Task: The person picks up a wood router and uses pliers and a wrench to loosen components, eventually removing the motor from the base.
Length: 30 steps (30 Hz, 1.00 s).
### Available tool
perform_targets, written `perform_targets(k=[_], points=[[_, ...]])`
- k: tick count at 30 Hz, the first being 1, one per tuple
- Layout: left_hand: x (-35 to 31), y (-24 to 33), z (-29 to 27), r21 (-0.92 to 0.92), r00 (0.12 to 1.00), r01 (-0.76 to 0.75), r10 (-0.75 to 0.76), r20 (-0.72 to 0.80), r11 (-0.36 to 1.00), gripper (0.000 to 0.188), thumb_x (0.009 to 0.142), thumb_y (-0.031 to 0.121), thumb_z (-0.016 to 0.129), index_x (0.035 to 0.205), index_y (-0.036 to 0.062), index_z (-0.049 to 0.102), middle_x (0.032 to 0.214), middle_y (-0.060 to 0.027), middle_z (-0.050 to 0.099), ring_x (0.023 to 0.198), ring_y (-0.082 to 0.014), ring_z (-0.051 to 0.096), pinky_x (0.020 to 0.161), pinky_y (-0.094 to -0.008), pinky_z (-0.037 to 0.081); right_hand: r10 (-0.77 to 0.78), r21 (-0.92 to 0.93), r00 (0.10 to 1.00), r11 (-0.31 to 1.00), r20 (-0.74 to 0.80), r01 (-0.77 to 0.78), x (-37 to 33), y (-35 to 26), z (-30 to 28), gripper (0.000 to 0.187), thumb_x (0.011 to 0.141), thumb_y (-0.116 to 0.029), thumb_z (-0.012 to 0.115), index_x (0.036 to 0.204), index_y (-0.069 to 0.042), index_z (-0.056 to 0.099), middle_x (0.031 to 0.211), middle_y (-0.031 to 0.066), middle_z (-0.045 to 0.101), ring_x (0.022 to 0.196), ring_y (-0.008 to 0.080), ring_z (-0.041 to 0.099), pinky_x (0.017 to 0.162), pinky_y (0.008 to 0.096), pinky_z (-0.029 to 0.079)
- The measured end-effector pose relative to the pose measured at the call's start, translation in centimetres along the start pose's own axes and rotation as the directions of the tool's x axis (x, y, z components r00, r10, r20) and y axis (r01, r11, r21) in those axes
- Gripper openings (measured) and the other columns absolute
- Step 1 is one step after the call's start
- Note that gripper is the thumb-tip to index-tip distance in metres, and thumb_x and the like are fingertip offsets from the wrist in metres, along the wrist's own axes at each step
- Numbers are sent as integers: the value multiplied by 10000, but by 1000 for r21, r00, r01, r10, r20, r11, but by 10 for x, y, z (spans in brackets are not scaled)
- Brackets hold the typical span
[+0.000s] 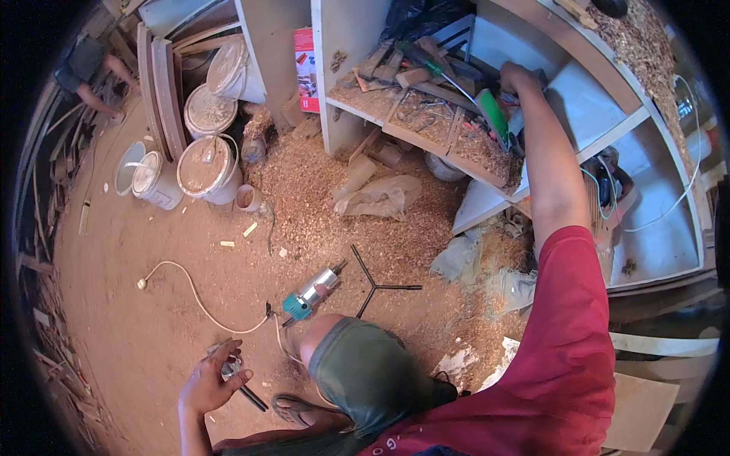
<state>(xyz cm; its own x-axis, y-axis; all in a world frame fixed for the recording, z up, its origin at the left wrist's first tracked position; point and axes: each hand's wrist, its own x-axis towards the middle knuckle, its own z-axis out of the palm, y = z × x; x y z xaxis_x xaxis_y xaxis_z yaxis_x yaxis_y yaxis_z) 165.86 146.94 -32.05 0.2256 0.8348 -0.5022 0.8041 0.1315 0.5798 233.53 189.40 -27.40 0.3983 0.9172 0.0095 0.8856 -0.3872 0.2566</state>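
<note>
where the shaving-strewn floor extends across the work area, the white shelf unit stands at the upper right, and lidded buckets stand to its left. the right hand is inside the shelf unit, beside loosely piled tools; whether its grip is open or closed cannot be determined. caution: an arm brushing the pile could dislodge items over the shelf edge, and an unseen sharp edge could cut the fingers.

the left hand is low over the floor, its grip loosely curled around a small silvery piece; a slack hold could let this piece drop. the silver-and-teal power tool lies on the floor near the knee, its pale cable looped to the left. a foot catching the cable could drag the tool, and loose shavings could enter its housing. the three-armed wrench lies just right of the tool; a misplaced step could turn it underfoot. the green-handled screwdriver lies across the pile and could roll if bumped.
</note>
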Motion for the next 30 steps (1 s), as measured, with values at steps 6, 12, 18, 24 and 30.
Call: perform_targets(k=[6,12,18,24,30], points=[[4,3,-4,15,1000,18,-18,12,1000,628,854,332,757,1341,3,534,1141,-217,677,1051,-340,678,882,-417,541,50,260,982,961,182,-97,4,1,-26,336,823,-218,656,1114,-57,701,1206,154,681,1070,313,675,881,508,528],[11,-5,-1,-21,1000,4,-4,17,1000,628,857,338,757,1338,0,534,1144,-219,675,1037,-331,685,868,-409,548,-32,699,987,709,155,-87,-27,-35,-21,488,821,-299,757,1134,29,576,751,80,623,605,236,576,542,349,504],[10,-10,-2,-7,1000,-20,20,2,1000,634,854,341,759,1342,4,534,1143,-223,673,1036,-333,683,868,-409,549,-242,435,968,866,-72,249,-13,-45,18,562,703,-319,815,1086,49,630,919,172,677,844,275,647,727,387,531],[11,-9,-2,15,1000,11,-11,25,1000,628,855,345,759,1342,17,539,1142,-211,675,1036,-330,682,869,-411,547,-253,333,966,908,-49,254,-7,-32,33,515,704,-242,777,1090,76,652,1066,229,693,972,324,678,835,401,544],[1,-11,-7,28,998,56,-56,7,998,621,854,350,759,1336,21,544,1155,-208,673,1047,-323,678,877,-415,543,-223,329,946,934,234,139,-44,-49,-10,436,698,-189,728,1071,34,679,1055,219,702,940,328,690,848,413,551]])
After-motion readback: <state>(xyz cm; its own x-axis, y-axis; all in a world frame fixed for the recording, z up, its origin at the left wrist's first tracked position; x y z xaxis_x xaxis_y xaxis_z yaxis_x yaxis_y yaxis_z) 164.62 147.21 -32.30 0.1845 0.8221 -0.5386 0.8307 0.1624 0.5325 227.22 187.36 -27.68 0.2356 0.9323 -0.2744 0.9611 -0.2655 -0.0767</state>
